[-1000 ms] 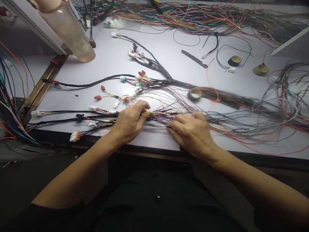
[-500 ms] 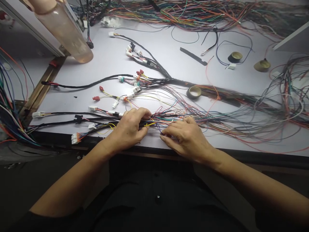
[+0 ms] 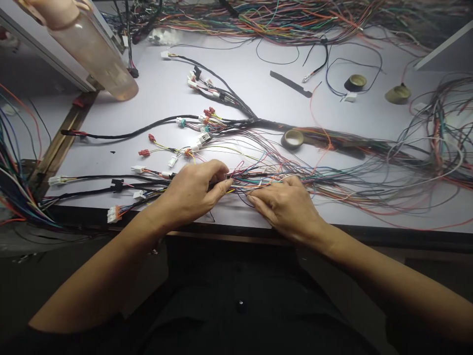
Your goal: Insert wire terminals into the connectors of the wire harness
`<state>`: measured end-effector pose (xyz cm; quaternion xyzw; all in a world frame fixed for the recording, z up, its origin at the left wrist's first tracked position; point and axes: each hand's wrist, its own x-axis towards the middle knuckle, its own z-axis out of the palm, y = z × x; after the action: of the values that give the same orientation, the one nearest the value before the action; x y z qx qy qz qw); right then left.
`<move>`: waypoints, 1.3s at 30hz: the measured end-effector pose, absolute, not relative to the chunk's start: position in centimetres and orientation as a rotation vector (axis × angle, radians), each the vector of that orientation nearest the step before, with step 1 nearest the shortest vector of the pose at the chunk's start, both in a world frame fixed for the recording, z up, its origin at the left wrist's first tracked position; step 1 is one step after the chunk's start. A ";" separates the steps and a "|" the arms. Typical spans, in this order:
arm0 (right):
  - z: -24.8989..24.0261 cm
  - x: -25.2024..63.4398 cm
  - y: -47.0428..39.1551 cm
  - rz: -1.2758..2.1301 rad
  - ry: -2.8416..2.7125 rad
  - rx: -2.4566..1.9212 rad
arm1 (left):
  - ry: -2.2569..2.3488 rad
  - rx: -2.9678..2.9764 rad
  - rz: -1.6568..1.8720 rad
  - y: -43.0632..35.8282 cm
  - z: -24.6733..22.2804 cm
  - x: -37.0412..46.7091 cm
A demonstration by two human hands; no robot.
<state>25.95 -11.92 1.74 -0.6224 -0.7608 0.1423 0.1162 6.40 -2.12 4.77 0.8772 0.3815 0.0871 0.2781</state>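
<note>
The left hand (image 3: pixel 192 190) clenches the wire bundle (image 3: pixel 244 181) at the table's (image 3: pixel 258 93) near edge; just right of it, the right hand's (image 3: pixel 284 207) fingertips pinch loose strands, apparently sorting. Next calls for isolating one wire.

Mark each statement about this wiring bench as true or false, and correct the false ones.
1. The left hand grips the wire bundle. True.
2. The right hand holds the tape roll. False: the roll lies on the table, apart from both hands.
3. A clear bottle is at the upper left. True.
4. The white and orange connector lies at the table's far edge. False: it is at the near edge, left of the left hand.
</note>
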 end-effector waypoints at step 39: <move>2.5 24.3 -12.0 0.270 -2.292 -2.107 | 0.731 2.068 -0.414 2.9 4.8 11.1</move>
<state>24.25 -11.96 2.52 -0.6742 -0.7335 0.0863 0.0082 11.06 2.85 4.83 0.8324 0.2943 -0.1666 0.4390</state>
